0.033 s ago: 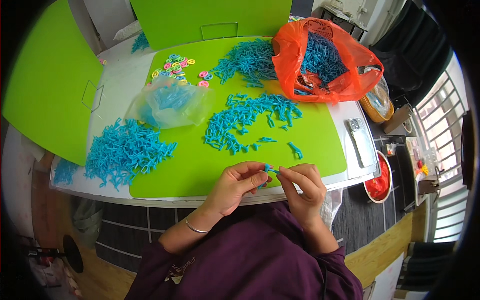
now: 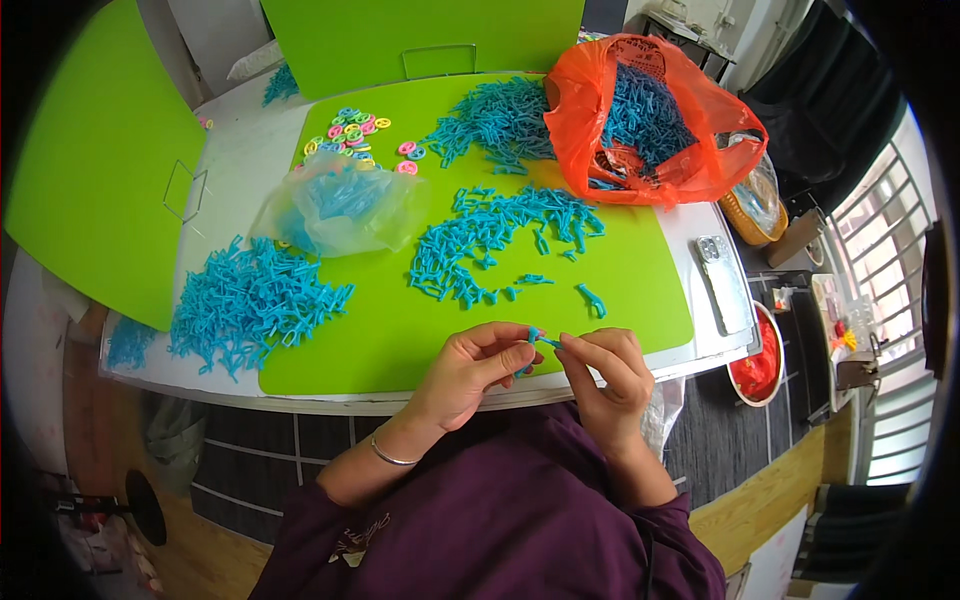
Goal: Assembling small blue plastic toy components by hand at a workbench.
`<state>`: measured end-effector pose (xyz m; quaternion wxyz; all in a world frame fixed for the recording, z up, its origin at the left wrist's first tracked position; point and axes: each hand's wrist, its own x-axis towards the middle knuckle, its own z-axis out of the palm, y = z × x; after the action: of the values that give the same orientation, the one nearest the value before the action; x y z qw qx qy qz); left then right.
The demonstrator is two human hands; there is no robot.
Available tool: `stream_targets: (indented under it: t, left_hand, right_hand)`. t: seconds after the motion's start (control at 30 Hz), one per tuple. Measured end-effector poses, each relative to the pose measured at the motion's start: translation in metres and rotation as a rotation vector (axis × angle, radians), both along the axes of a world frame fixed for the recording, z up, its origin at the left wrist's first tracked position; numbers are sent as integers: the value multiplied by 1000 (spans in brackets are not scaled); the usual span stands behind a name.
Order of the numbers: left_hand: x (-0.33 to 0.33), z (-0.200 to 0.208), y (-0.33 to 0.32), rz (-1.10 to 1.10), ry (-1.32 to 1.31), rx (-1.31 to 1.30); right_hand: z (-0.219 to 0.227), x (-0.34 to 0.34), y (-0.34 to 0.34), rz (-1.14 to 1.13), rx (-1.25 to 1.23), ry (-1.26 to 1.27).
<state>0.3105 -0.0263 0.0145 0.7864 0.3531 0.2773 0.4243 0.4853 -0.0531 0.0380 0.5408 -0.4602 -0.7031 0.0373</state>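
My left hand (image 2: 480, 365) is closed on a small blue plastic piece (image 2: 535, 336), pinched between thumb and fingers at the front edge of the green mat (image 2: 380, 370). Close beside it, my right hand (image 2: 608, 375) pinches a thin blue plastic piece (image 2: 549, 342) that meets the first one. Whether the two are joined I cannot tell. Just beyond my hands a single blue piece (image 2: 592, 301) lies on the mat, and past it spreads a loose pile of small blue pieces (image 2: 450, 250).
A heap of blue pieces (image 2: 250, 305) lies at the left, beside a clear plastic bag (image 2: 385, 225). Farther back are coloured rings (image 2: 350, 130), another blue pile (image 2: 500, 115) and a red plastic bag (image 2: 580, 130) of blue pieces. A phone (image 2: 722, 285) rests at the right edge.
My right hand has shifted very slightly to the right, with the thin blue piece in its fingers. Everything else looks the same.
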Motion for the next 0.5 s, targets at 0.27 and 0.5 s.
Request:
stream_targets:
  t: [0.27, 0.5]
  left_hand:
    - [4, 0, -2, 123, 255, 295]
    - [5, 1, -5, 146, 367, 498]
  right_hand:
    - [1, 0, -3, -94, 136, -170]
    - [-8, 3, 0, 383, -865, 999]
